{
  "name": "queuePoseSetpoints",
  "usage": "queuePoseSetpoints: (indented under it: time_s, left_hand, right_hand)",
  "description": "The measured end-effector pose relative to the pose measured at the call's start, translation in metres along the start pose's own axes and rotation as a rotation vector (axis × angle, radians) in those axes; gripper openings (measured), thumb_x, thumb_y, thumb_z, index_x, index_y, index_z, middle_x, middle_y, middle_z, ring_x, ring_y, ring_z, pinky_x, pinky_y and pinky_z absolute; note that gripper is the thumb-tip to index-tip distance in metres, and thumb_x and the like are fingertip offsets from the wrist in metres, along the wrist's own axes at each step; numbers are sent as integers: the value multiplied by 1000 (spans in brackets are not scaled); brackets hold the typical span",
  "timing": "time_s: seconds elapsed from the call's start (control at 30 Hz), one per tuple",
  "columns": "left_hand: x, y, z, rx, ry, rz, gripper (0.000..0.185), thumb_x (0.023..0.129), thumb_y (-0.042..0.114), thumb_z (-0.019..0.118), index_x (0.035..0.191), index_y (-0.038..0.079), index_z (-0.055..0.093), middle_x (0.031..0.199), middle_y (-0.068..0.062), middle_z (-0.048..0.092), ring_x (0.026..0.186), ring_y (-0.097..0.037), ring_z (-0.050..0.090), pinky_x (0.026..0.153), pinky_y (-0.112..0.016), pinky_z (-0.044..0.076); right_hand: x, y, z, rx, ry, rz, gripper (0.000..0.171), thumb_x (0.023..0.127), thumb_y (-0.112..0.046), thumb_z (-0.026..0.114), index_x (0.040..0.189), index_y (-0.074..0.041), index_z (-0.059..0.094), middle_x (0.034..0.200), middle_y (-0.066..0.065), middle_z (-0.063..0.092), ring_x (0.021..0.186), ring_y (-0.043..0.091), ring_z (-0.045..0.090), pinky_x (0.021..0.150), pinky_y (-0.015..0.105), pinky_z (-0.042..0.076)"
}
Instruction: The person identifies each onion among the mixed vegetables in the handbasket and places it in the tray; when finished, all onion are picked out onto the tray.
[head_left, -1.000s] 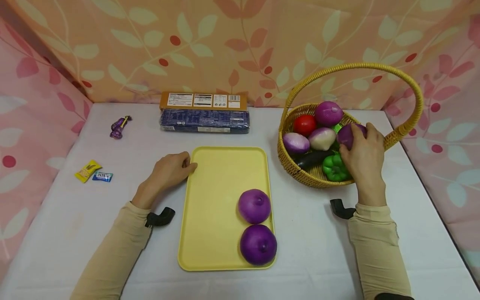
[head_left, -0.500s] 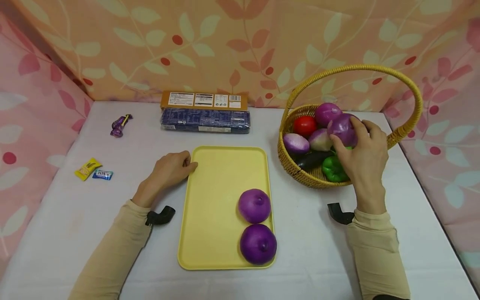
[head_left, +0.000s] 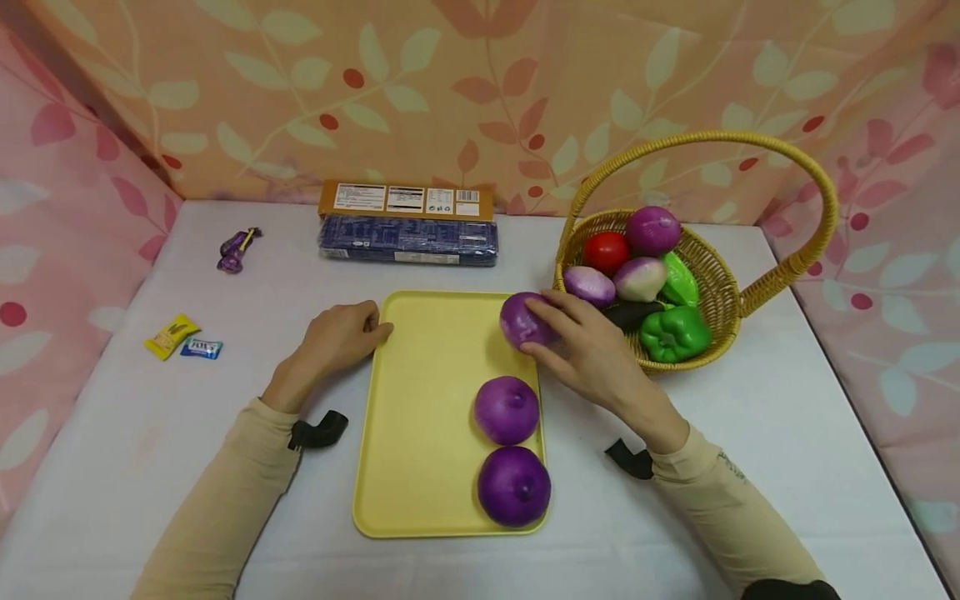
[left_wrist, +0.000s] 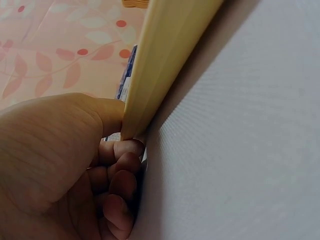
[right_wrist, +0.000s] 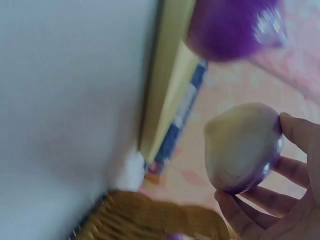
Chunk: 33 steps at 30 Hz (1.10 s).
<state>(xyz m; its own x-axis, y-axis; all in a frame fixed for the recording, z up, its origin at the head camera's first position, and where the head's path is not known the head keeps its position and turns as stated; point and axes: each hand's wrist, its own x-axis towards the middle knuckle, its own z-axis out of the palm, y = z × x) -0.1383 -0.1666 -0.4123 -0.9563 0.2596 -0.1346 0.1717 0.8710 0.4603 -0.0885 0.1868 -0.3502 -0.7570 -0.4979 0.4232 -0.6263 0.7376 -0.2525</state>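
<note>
My right hand grips a purple onion just over the far right corner of the yellow tray; the right wrist view shows that onion cupped in my fingers. Two purple onions lie on the tray's right side. My left hand rests on the table with its fingers curled against the tray's far left corner; in the left wrist view the thumb touches the tray edge.
A wicker basket with a tall handle stands at the right and holds onions, a tomato, green peppers and an eggplant. A blue and brown box lies at the back. Small wrapped sweets lie at the left.
My right hand lifted a purple onion out of the basket and carried it left to the tray's far right corner. The left hand stayed at the tray.
</note>
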Motion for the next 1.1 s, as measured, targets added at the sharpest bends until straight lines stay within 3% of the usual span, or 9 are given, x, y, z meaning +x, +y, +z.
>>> queuePoseSetpoints:
  time_s: [0.2, 0.33, 0.67, 0.77, 0.93, 1.1]
  left_hand:
    - [-3, -1, 0, -1, -3, -7, 29, 96, 34, 56, 78, 12, 53, 67, -3, 52, 61, -19, 46, 55, -30, 33]
    - [-4, -1, 1, -4, -9, -13, 29, 96, 35, 56, 78, 13, 53, 66, -3, 52, 61, -19, 46, 55, -30, 33]
    - [-4, 0, 0, -11, -3, -9, 29, 96, 35, 56, 78, 12, 54, 65, -3, 52, 60, -19, 46, 54, -30, 33]
    - [-3, 1, 0, -10, -5, -9, 29, 96, 35, 56, 78, 12, 53, 66, -3, 52, 60, -19, 46, 54, -30, 33]
    - [-3, 2, 0, -9, -10, -11, 29, 96, 35, 56, 78, 12, 54, 66, -3, 52, 60, -19, 47, 54, -30, 33]
    - [-3, 3, 0, -4, -9, -9, 29, 95, 35, 56, 77, 12, 54, 66, -3, 53, 60, -19, 47, 54, -30, 33]
  right_hand:
    - [3, -6, 15, -27, -206, 15, 54, 89, -38, 70, 134, -12, 58, 130, 14, 59, 116, 31, 59, 98, 45, 49]
    - [3, -6, 17, -25, -276, 18, 53, 90, -35, 70, 135, -11, 57, 130, 16, 57, 116, 31, 59, 102, 44, 47]
    - [3, -7, 15, -67, -331, -49, 58, 85, -33, 72, 139, -20, 54, 136, 22, 50, 115, 36, 54, 102, 47, 44]
    - [4, -8, 15, -87, -348, -44, 59, 85, -35, 71, 139, -18, 53, 142, 21, 49, 116, 38, 53, 102, 48, 43]
    - [6, -9, 17, -73, -324, -12, 62, 85, -38, 72, 139, -15, 51, 138, 15, 54, 113, 34, 55, 100, 45, 45]
    - [3, -9, 21, -38, -300, 10, 67, 86, -39, 73, 146, -25, 45, 123, 16, 50, 85, 24, 58, 75, 36, 52]
